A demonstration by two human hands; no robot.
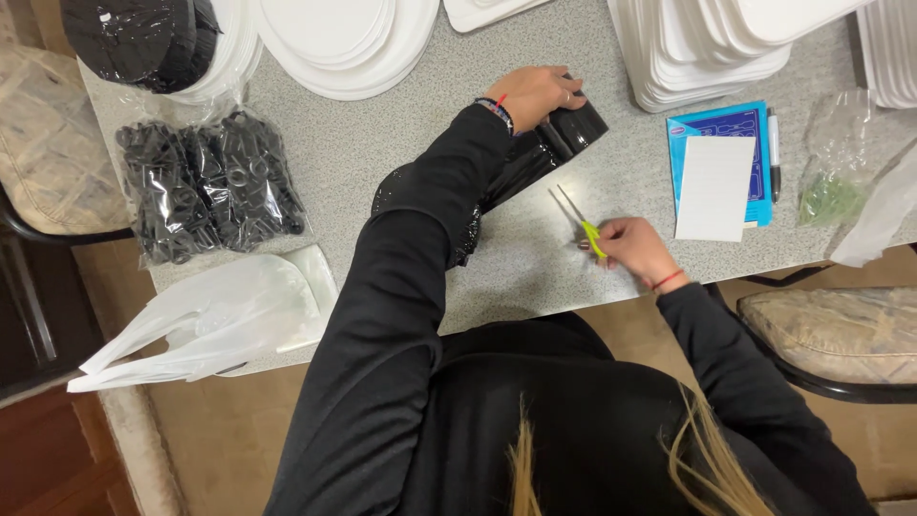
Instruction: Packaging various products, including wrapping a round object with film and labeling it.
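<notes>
My left hand [535, 93] rests on top of a shiny black plastic package [544, 153] that lies across the grey speckled table [420, 124]. The fingers curl over its far end. My right hand [632, 250] holds small scissors [579, 220] with a yellow-green handle near the table's front edge. Their thin metal blades are open and point up-left toward the black package, a short gap away from it. My black sleeves cover part of the package.
A clear bag of black plastic pieces [210, 182] and a white plastic bag [220, 320] lie at left. Stacks of white foam plates [344, 38] and trays [707, 48] line the far side. A blue card with white paper [721, 172], pen and clear bag [841, 162] sit right.
</notes>
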